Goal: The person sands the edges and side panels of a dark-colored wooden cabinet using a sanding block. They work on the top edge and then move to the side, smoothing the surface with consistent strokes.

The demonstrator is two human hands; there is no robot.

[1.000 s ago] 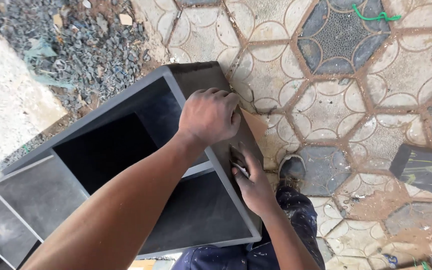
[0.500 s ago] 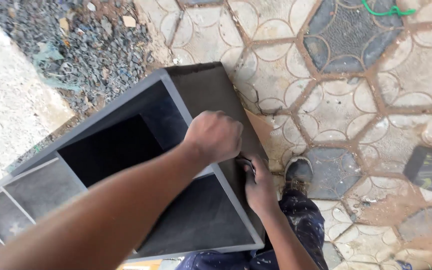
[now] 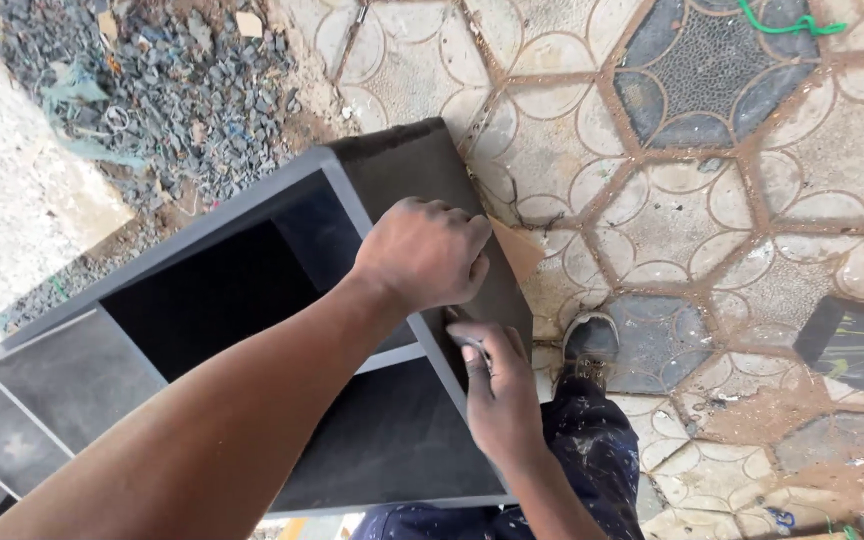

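A dark grey shelf cabinet [image 3: 252, 215] with open compartments lies tilted on the paved ground. My left hand [image 3: 422, 250] is closed on a tan sheet of sandpaper [image 3: 517, 250] and presses it against the cabinet's side panel [image 3: 402, 165]. My right hand [image 3: 497, 395] sits just below it, with its fingers curled over the front edge of the same panel. My paint-speckled trouser leg [image 3: 582, 470] and shoe [image 3: 592, 345] stand beside the cabinet.
Hexagonal paving tiles [image 3: 712, 200] with petal patterns cover the ground to the right. A heap of grey gravel and rubbish [image 3: 152, 90] lies at the upper left beside a pale concrete strip [image 3: 2, 230]. A green cord [image 3: 792, 22] lies at the top right.
My left hand slid down the side panel and back up a little with the sandpaper, whose tan corner now shows. My right hand kept its grip on the edge.
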